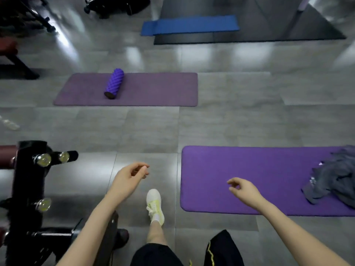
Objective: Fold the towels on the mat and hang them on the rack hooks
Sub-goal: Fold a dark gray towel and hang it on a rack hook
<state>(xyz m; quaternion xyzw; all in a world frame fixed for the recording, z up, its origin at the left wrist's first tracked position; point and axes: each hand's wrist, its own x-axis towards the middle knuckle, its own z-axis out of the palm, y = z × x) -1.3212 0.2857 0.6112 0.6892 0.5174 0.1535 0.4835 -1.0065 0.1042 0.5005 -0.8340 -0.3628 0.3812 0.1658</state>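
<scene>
A crumpled heap of grey towels (335, 179) lies on the right end of the near purple mat (249, 166). My right hand (244, 190) hovers over that mat's left half, fingers loosely curled, holding nothing, well left of the towels. My left hand (130, 177) hangs over the grey floor, left of the mat, fingers loosely curled and empty. A black rack (28, 181) with chrome-tipped pegs (44, 159) stands at the lower left, left of my left arm.
A second purple mat (157, 89) with a purple ridged foam roller (114, 83) lies further ahead. A blue mat (190, 24) rests on a dark floor pad at the back. My foot in a white shoe (155, 205) is on the tiles between rack and mat. Gym equipment stands at the far left.
</scene>
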